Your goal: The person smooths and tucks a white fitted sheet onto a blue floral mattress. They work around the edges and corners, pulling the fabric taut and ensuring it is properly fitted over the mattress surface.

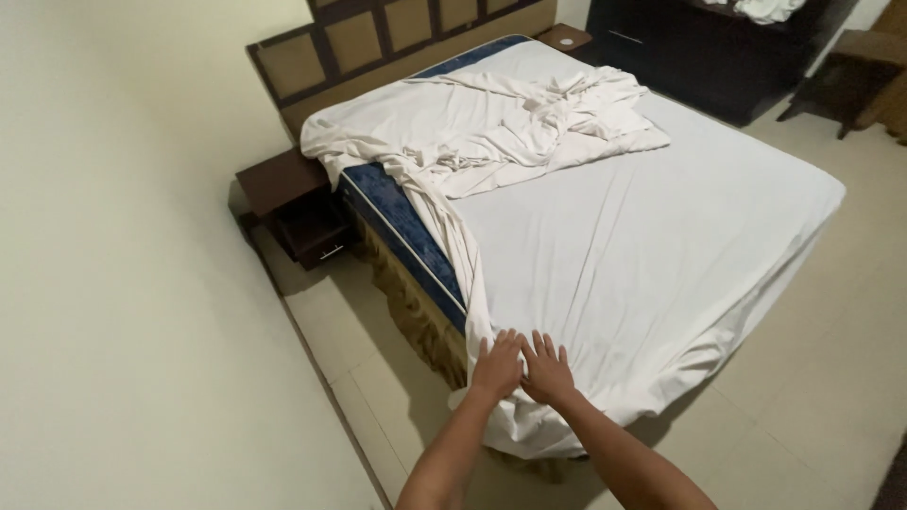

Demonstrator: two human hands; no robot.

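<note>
Pressed flat, both palms down, fingers spread wide, gripping nothing: left hand [498, 366] and right hand [546, 370] side by side, thumbs touching, on the near corner of one white sheet [642, 255].

Head view, outward from the hands:
- Under the palms, sheet draped over the mattress corner, hanging loose below the wrists toward the tiled floor [822, 397].
- Just left of the left hand, sheet edge pulled back, baring one blue mattress [397, 222] along its side, with a gold bed skirt [416, 316] beneath.
- Well beyond the fingertips, one crumpled pile of white bedding [510, 123] bunched at the head end.
- Behind that, one padded headboard [378, 47].
- Two dark bedside tables: one far left of the hands [298, 203], one at the far corner [565, 40].
- Far right, one dark cabinet [699, 57] and one wooden stool [860, 71].
- Left, plain wall [123, 255].
</note>
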